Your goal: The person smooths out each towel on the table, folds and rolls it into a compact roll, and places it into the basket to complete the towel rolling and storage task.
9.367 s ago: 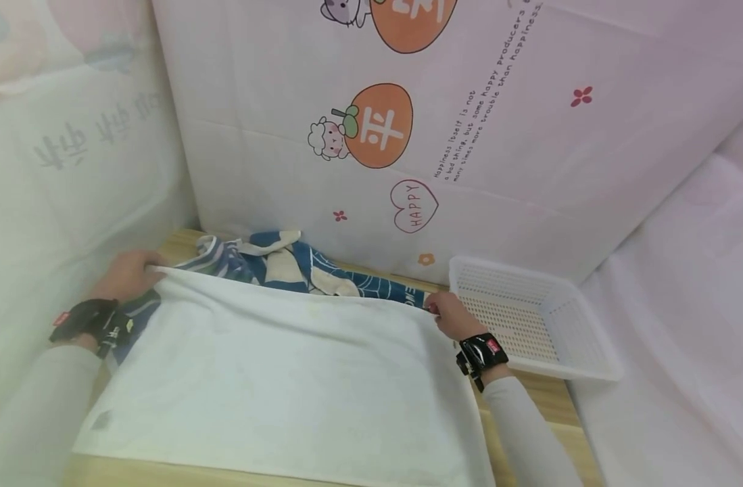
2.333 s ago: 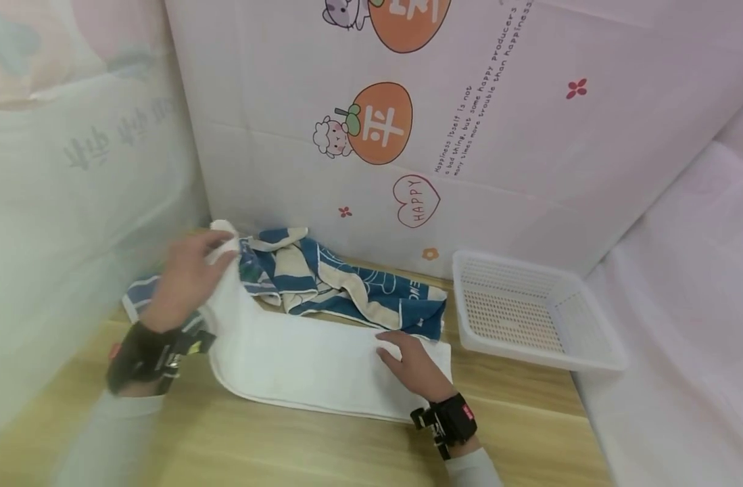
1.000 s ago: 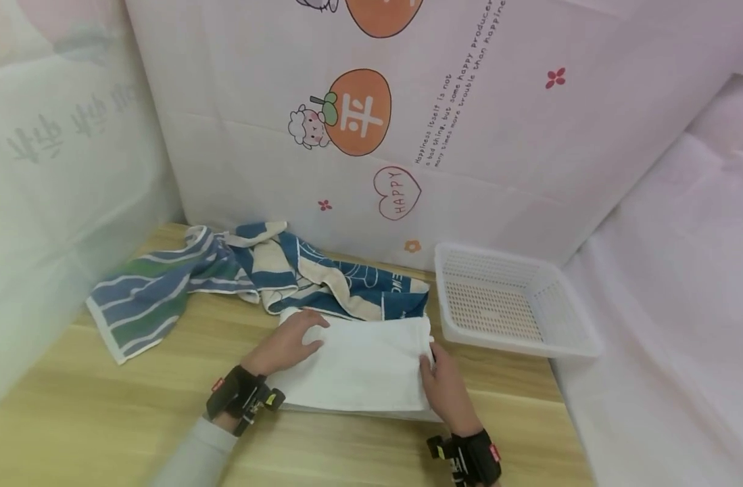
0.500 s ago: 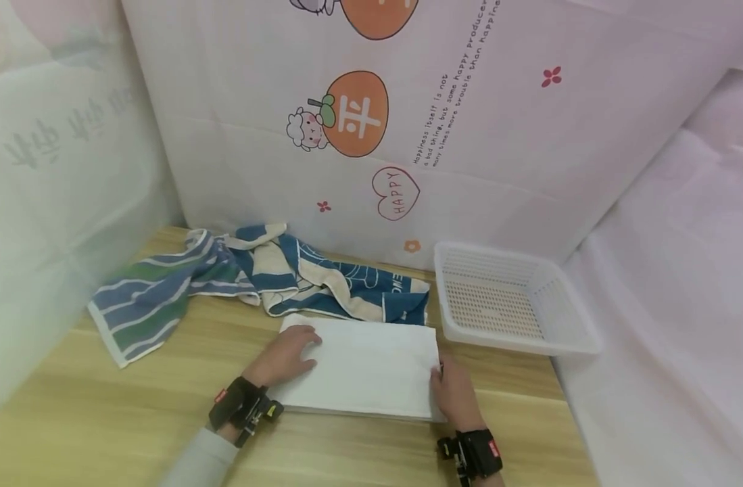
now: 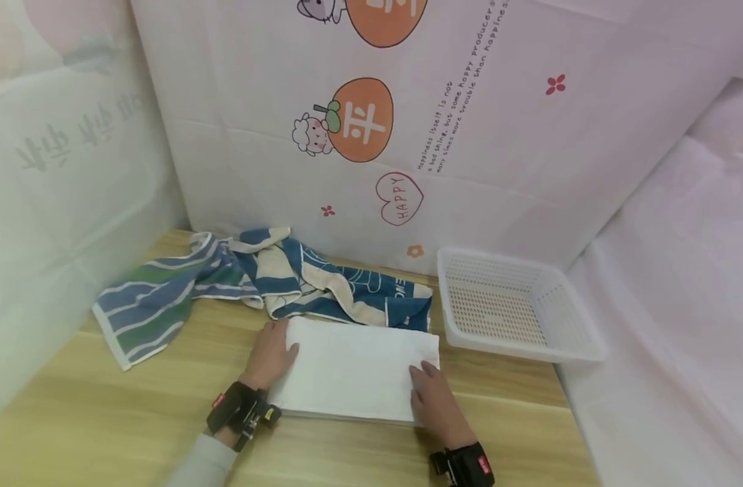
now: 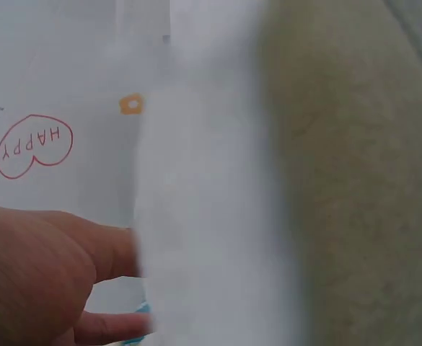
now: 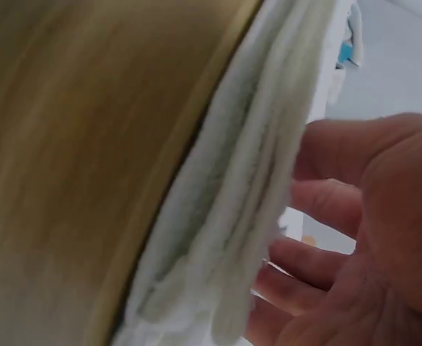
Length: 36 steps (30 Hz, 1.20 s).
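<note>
A white towel, folded into a thick rectangle, lies on the wooden table. In the right wrist view, the stacked layers of the towel show along its edge. My left hand rests along the left edge, fingers fairly straight near the far corner and thumb at the rim. My right hand touches the right end, fingers spread and relaxed on the towel. The left wrist view shows thumb and finger of the left hand reaching to the towel's edge, their tips hidden behind it.
Behind the white towel lies a crumpled blue and cream towel. A green and blue striped towel spreads at the left. A white perforated basket stands at the right, against the printed cloth wall.
The white towel, earlier held spread wide, has been folded down to a small rectangle. Lately the left hand has shifted to its left edge, and the right hand has loosened from the right edge.
</note>
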{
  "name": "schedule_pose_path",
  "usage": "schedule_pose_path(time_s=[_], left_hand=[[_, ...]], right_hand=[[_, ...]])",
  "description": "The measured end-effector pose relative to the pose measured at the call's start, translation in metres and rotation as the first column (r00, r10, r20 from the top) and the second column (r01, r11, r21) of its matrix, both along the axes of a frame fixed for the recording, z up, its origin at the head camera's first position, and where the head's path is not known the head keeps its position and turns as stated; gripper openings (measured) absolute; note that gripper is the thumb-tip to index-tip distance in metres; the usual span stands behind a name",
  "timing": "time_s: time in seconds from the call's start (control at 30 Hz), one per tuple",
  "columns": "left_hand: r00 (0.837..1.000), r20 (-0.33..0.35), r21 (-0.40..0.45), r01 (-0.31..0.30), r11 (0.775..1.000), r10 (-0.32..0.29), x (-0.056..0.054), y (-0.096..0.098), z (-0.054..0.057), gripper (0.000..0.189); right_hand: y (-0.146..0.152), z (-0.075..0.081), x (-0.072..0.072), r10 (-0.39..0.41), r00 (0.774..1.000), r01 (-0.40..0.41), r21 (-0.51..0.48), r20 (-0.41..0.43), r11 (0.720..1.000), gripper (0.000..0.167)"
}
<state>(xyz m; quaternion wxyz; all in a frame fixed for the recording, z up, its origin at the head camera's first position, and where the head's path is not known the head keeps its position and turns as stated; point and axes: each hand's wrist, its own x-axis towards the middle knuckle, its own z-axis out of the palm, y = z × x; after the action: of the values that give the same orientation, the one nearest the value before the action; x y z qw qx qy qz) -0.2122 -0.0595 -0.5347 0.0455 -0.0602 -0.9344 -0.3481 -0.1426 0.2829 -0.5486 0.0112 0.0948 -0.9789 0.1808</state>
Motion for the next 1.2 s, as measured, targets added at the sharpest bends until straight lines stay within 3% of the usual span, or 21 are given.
schedule_pose_path(time_s=[0.23,0.37,0.5,0.67,0.73,0.8,0.87,0.93,1.03,1.13,1.2], left_hand=[[0.997,0.082,0.056,0.01,0.998,-0.015,-0.005,-0.015,0.0,0.055],[0.993,0.114,0.072,0.013,0.997,-0.021,-0.007,-0.026,-0.002,0.062],[0.991,0.122,0.053,0.055,0.997,-0.061,-0.002,-0.036,-0.003,0.062],[0.993,0.096,-0.035,0.075,0.997,-0.071,0.013,-0.044,0.006,0.041],[0.997,0.047,-0.08,0.072,0.994,-0.068,0.017,-0.045,0.01,0.035],[0.996,-0.032,-0.122,0.075,0.99,-0.079,0.018,-0.043,0.015,0.033],[0.986,-0.108,-0.152,0.113,0.982,-0.13,0.013,-0.035,0.018,0.036],[0.964,-0.151,-0.178,0.19,0.965,-0.218,0.005,-0.024,0.021,0.039],[0.93,-0.102,-0.196,0.33,0.924,-0.354,-0.006,-0.007,0.017,0.036],[0.901,-0.033,-0.213,0.418,0.883,-0.434,-0.01,0.005,0.01,0.029],[0.883,-0.033,-0.225,0.449,0.865,-0.467,-0.007,0.011,0.006,0.023]], right_hand=[[-0.012,-0.007,-0.01,0.052,0.999,-0.052,-0.011,-0.002,0.999,0.041],[-0.015,-0.008,-0.028,0.113,0.993,-0.114,-0.012,-0.028,0.993,0.043],[-0.012,-0.006,-0.054,0.187,0.98,-0.187,0.007,-0.071,0.982,0.045],[-0.007,-0.006,-0.085,0.246,0.951,-0.218,0.156,-0.188,0.963,0.045],[-0.011,-0.001,-0.085,0.209,0.961,-0.171,0.205,-0.183,0.964,0.037],[-0.022,0.009,-0.076,0.129,0.984,-0.103,0.198,-0.122,0.975,0.022],[-0.032,0.018,-0.063,0.048,0.999,-0.044,0.18,-0.02,0.983,0.017],[-0.044,0.022,-0.051,-0.011,0.997,-0.001,0.158,0.08,0.987,0.028],[-0.056,0.021,-0.043,-0.041,0.982,0.016,0.135,0.182,0.991,0.054],[-0.058,0.017,-0.047,-0.047,0.979,0.024,0.118,0.198,0.993,0.066],[-0.053,0.015,-0.055,-0.035,0.984,0.013,0.121,0.175,0.993,0.066]])
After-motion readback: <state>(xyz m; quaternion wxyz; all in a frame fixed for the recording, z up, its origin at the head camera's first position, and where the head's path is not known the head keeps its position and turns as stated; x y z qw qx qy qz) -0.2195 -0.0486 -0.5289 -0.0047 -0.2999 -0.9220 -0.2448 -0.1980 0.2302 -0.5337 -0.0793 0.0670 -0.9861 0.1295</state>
